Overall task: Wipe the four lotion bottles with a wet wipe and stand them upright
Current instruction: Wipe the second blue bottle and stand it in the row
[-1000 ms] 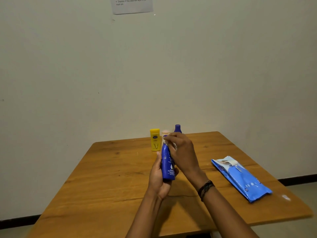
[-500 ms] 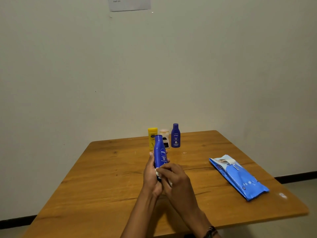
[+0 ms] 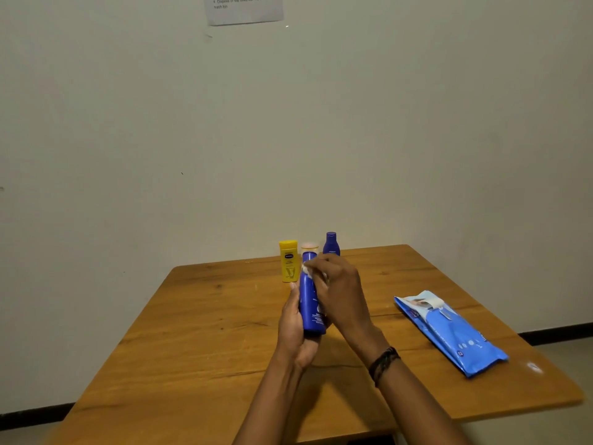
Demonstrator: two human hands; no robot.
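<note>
My left hand (image 3: 296, 329) holds a tall blue lotion bottle (image 3: 312, 309) upright above the wooden table (image 3: 205, 335), gripping its lower half. My right hand (image 3: 340, 287) presses a white wet wipe (image 3: 306, 269) against the bottle's upper part, fingers closed over it. Three more bottles stand upright at the table's far edge: a yellow bottle (image 3: 288, 261), a small pale bottle (image 3: 309, 246) mostly hidden behind the held one, and a dark blue bottle (image 3: 331, 243).
A blue pack of wet wipes (image 3: 449, 332) lies flat on the right side of the table. A bare wall rises right behind the table, with a paper notice (image 3: 245, 8) taped high up. The table's near and right edges drop to the floor.
My right hand with the wipe has slid from the bottle's bottom up to its top. The bottle has turned, its label now facing away.
</note>
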